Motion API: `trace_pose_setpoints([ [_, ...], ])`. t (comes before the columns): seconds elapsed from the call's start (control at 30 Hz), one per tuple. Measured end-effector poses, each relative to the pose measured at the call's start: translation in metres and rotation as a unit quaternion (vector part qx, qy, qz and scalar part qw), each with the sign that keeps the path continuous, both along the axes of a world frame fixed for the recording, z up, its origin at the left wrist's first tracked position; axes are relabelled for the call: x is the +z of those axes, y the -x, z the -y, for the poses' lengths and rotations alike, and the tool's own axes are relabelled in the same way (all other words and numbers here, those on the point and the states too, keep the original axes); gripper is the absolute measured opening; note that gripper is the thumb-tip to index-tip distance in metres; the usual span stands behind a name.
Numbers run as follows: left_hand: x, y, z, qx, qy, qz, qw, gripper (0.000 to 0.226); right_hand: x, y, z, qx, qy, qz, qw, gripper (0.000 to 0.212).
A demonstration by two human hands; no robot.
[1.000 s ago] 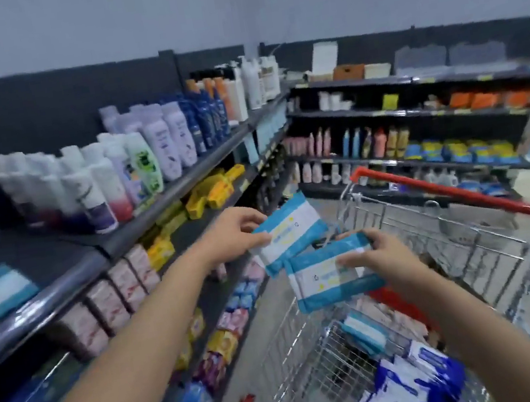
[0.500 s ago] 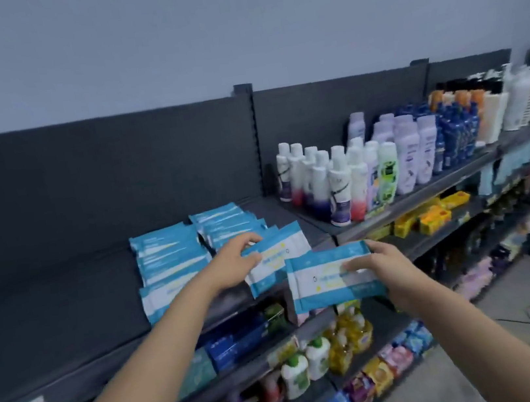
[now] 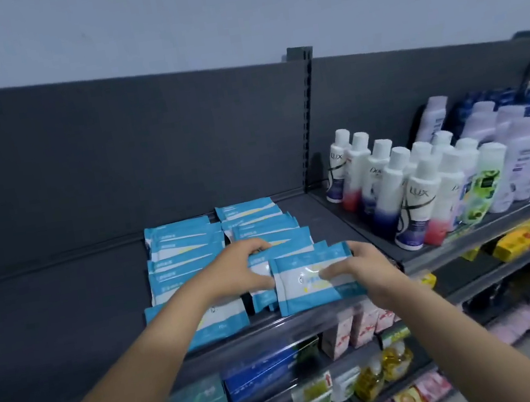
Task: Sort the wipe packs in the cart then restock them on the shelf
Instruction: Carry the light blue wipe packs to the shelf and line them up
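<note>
Likely light, soft and slick-filmed, the wipe pack [image 3: 307, 285] hangs over the shelf [image 3: 66, 309] front lip, right hand [image 3: 370, 271] pinching its right end, left hand [image 3: 236, 274] gripping a second pack [image 3: 264, 299] just further in; short ends look the surest hold.

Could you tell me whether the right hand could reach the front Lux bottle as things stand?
Probably: nothing stands between the right hand and the Lux bottle, though it grips a wipe pack.
</note>
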State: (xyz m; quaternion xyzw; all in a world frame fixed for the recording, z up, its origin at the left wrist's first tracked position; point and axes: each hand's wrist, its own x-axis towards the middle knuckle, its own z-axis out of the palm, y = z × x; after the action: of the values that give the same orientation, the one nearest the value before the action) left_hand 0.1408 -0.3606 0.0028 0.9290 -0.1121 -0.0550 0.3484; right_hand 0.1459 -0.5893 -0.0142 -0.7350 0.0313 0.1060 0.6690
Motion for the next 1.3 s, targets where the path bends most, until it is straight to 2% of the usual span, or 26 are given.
trace_pose_setpoints([
  [0.1,0.002,-0.001,0.007,0.012,-0.032,0.004,0.999,0.074,0.0,-0.015,0.004,0.056,0.012,-0.015,0.998,0.029],
  [0.27,0.006,-0.006,0.011,0.041,-0.044,-0.004,0.998,0.079,0.006,-0.034,0.008,0.112,0.024,-0.023,0.993,0.022],
  [0.43,0.013,-0.016,0.014,0.074,-0.063,0.01,0.995,0.082,0.008,-0.056,0.007,0.107,0.024,-0.003,0.994,0.023],
  [0.57,0.014,-0.021,0.017,0.104,-0.061,0.041,0.992,0.08,0.008,-0.067,0.007,0.113,-0.044,-0.025,0.992,0.024],
  [0.67,0.016,-0.021,0.016,0.071,-0.073,-0.003,0.995,0.076,0.012,-0.074,0.021,0.103,-0.093,-0.027,0.99,0.023],
  [0.73,0.013,-0.018,0.018,0.035,-0.085,-0.041,0.995,0.071,0.012,-0.077,0.032,0.074,-0.094,-0.01,0.993,0.023],
  [0.8,0.009,-0.015,0.022,0.034,-0.086,-0.03,0.995,0.066,0.01,-0.074,0.04,0.057,-0.079,0.017,0.995,0.023],
  [0.97,0.005,-0.014,0.024,0.068,-0.143,0.063,0.985,0.048,-0.001,-0.055,0.029,0.087,-0.038,0.063,0.993,0.031],
  [1.1,0.002,-0.017,0.018,0.076,-0.052,0.048,0.995,0.024,-0.014,-0.044,0.001,0.056,-0.012,0.101,0.993,0.029],
  [1.17,0.004,-0.017,0.016,0.102,0.025,0.022,0.994,0.028,-0.02,-0.042,-0.006,0.061,0.044,0.128,0.989,0.031],
  [1.23,0.007,-0.015,0.015,0.113,0.062,0.001,0.992,0.024,-0.022,-0.041,-0.01,0.078,0.14,0.159,0.974,0.033],
  [1.27,0.008,-0.012,0.016,0.101,0.047,-0.007,0.994,0.019,-0.023,-0.041,-0.01,0.085,0.187,0.184,0.961,0.034],
  [1.3,0.007,-0.009,0.017,0.081,-0.002,-0.007,0.997,0.024,-0.023,-0.041,-0.011,0.089,0.221,0.21,0.948,0.036],
])
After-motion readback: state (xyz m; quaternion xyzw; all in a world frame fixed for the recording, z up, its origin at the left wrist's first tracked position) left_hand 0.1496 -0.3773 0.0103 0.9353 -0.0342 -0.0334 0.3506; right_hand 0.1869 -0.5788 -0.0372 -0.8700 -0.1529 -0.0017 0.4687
